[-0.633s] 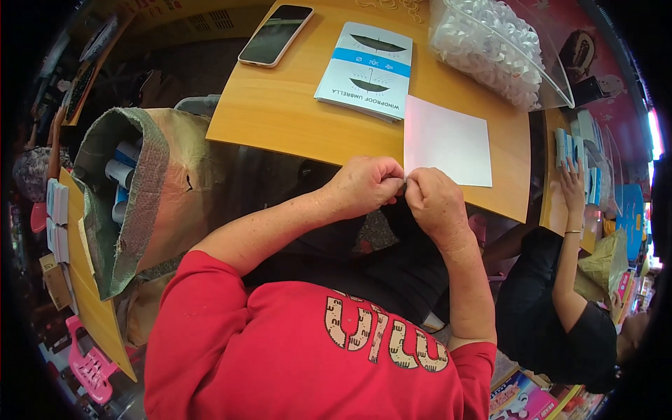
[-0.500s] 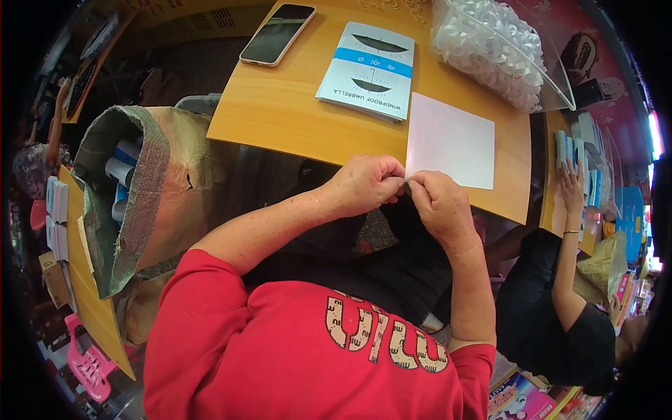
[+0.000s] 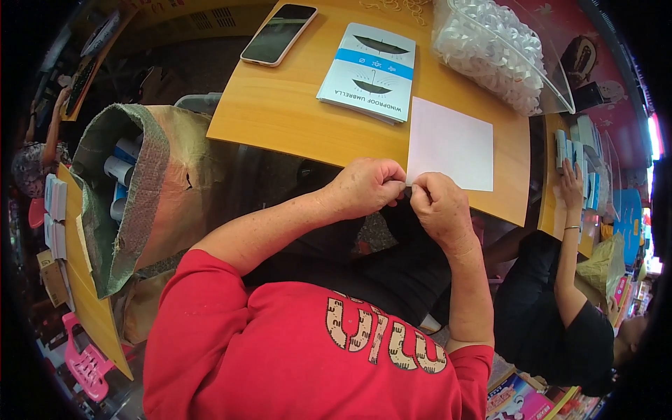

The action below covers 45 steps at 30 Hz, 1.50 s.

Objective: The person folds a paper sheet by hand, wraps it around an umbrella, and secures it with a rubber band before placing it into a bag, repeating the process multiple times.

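Note:
At the front edge of the wooden table (image 3: pixel 280 115), my left hand (image 3: pixel 365 186) and my right hand (image 3: pixel 442 208) meet, thumbs and fingertips pinched together. A tiny pale bit shows between the fingertips, too small to name. Just beyond my hands lies a blank white square sheet (image 3: pixel 451 147). Behind it, to the left, sits a stack of white and blue leaflets (image 3: pixel 367 73) printed with umbrella drawings.
A phone (image 3: pixel 280 33) lies at the far left of the table. At the back right, a clear plastic bin (image 3: pixel 558 82) holds many white curled strips (image 3: pixel 490 52). An open woven sack (image 3: pixel 154 189) with blue-white rolls stands left. Another person (image 3: pixel 560 308) works at the right.
My hands stay pinched together at nearly the same spot, with only a slight shift of the fingers. Nothing else has clearly moved.

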{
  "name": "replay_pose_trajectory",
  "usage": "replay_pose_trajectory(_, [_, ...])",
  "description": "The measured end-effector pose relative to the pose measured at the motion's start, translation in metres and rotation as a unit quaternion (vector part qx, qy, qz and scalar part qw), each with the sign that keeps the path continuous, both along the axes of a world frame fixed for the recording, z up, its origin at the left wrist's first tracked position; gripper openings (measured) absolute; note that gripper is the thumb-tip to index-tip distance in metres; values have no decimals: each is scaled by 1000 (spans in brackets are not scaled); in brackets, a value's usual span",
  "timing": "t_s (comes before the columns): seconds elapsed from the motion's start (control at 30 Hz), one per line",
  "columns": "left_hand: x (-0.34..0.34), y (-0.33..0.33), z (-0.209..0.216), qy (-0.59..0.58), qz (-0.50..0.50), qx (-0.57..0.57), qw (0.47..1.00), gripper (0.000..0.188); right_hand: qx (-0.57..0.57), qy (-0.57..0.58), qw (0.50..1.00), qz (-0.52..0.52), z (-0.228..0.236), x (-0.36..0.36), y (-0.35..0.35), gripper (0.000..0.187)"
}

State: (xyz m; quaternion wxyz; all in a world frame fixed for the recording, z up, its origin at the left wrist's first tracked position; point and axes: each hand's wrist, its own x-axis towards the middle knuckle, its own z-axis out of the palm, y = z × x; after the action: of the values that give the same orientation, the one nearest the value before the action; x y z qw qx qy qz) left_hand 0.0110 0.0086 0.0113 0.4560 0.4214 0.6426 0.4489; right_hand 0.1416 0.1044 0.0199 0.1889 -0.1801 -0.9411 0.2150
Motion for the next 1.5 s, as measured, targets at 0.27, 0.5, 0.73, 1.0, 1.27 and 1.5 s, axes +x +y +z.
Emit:
replay_pose_trajectory(0.27, [1,2,-4,68,-12,32,997,11,82,-37,995,31,2,1,-3,5])
replay_pose_trajectory(0.5, [0,1,-1,48,-19,28,998,11,77,6,997,28,-4,-3,-4,4])
replay_pose_trajectory(0.73, [-1,0,-1,-21,-12,10,1000,11,18,55,998,-8,0,0,-1,4])
replay_pose_trajectory(1.0, [3,7,-5,-1,-26,22,999,12,92,-24,995,34,0,6,0,6])
replay_pose_trajectory(1.27, [6,0,-12,98,1,67,993,14,72,-27,996,41,-2,1,-4,10])
replay_pose_trajectory(1.5, [7,1,1,-47,-3,7,999,11,27,26,999,-7,2,8,-3,10])
